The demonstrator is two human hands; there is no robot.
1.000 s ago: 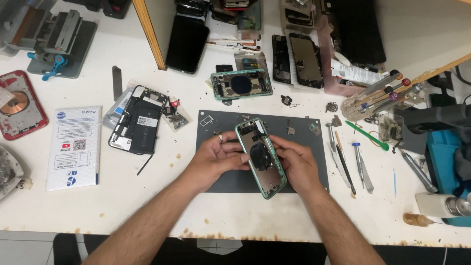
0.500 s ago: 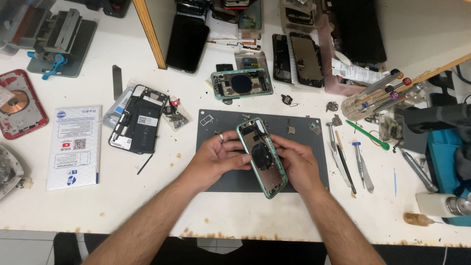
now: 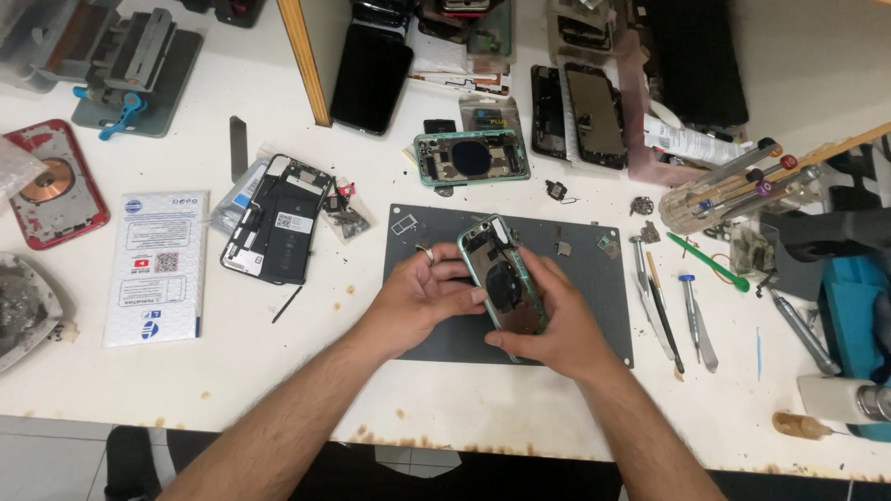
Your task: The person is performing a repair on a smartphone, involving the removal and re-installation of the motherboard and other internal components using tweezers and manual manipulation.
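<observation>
A: Head view: state both hands.

B: Left hand (image 3: 422, 295) and right hand (image 3: 549, 327) both grasp the green phone shell (image 3: 502, 276), tilted above the grey mat (image 3: 594, 278).

A: Surroundings?

B: Screwdrivers (image 3: 691, 311) lie right of the right hand; an opened black phone (image 3: 278, 232) lies beyond the left hand, further left.

Both hands are sitting over the dark grey rectangular work mat (image 3: 594, 278), whose right part is lying mostly bare apart from a few small metal parts near its top edge. Just right of it, a row of slim screwdrivers and tweezers (image 3: 670, 311) is blocking the way. On the left, bare white tabletop (image 3: 306, 357) is lying open between the mat and the opened black phone body (image 3: 278, 232).
</observation>
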